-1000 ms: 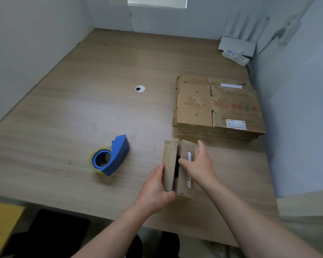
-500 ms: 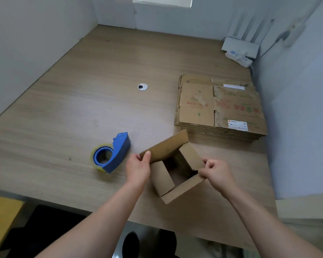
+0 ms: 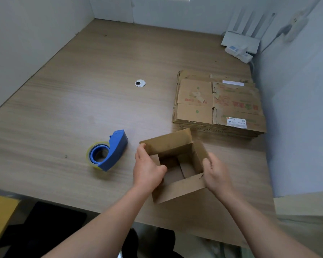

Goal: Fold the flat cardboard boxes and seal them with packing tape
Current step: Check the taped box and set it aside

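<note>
One opened box point(image 3: 168, 144), standing just right of the tape dispenser point(image 3: 112, 151), is judged mid-squaring, its left wall gripped by the curled fingers of the left hand point(image 3: 147, 168), its right wall met by the right hand point(image 3: 216, 172), grip unclear; flaps probably need folding shut next.

left hand point(image 3: 147, 171) and right hand point(image 3: 216, 172), fingers around opposite walls of the box point(image 3: 183, 189), forearms forward
</note>
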